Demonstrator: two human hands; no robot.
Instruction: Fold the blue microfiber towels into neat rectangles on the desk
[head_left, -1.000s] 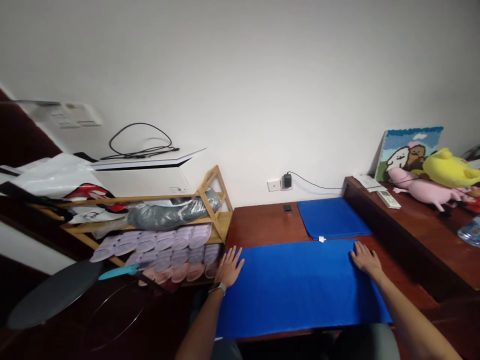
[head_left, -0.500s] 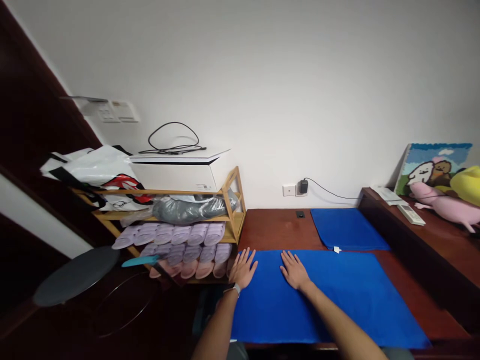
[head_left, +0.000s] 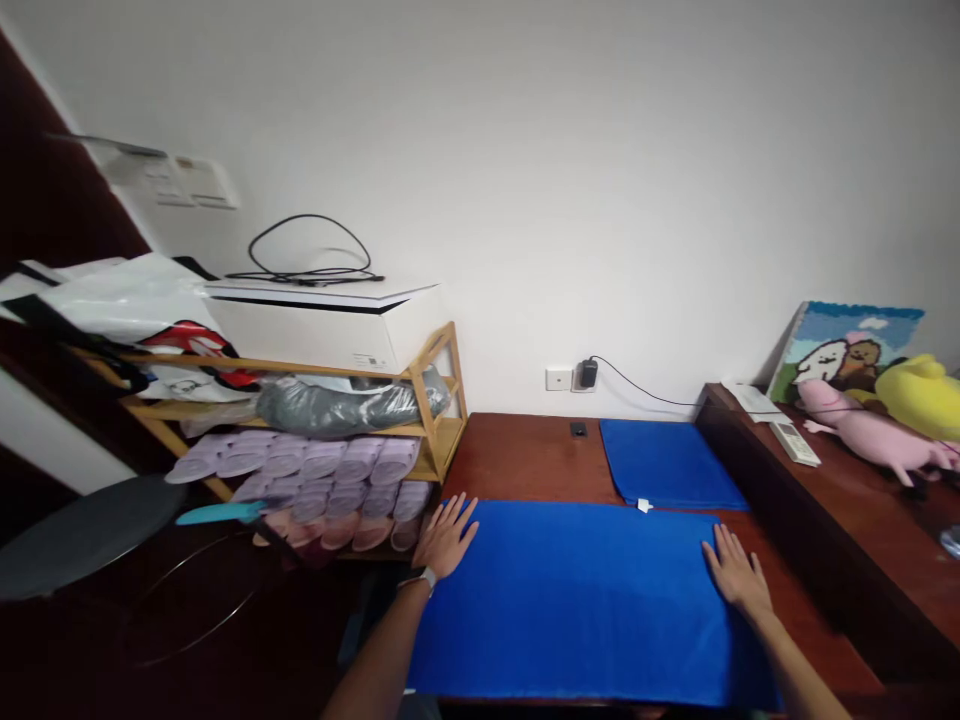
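I saw left hand (head_left: 445, 537) and right hand (head_left: 738, 574) flat, apart, on the blue rectangular cloth (head_left: 585, 605); even pressure seemed best.

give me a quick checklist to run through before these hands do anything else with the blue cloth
1. Left hand at the far left corner of the spread blue cloth: ok, fingers spread.
2. Right hand at the far right corner: ok, open.
3. Spread blue cloth free of large folds: ok, it looks flat.
4. Folded blue cloth apart from the spread one: cannot tell, their edges lie very close by the white tag.
5. Black adapter away from both cloths: ok, plugged in behind the table.
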